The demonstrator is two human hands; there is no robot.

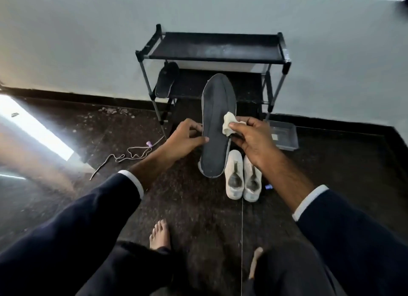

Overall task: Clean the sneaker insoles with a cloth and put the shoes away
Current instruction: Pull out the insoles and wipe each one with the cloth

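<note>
Dark floor (198,218), insole (217,128) hiding third shoe (200,166)

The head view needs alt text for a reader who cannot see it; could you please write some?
A person's left hand holds a grey insole while the right hand pinches a cloth against it. Two white sneakers stand on the floor below, before a black rack.

Dim, slightly soft wide-angle view; glare streaks the floor (35,128) at left.
</note>
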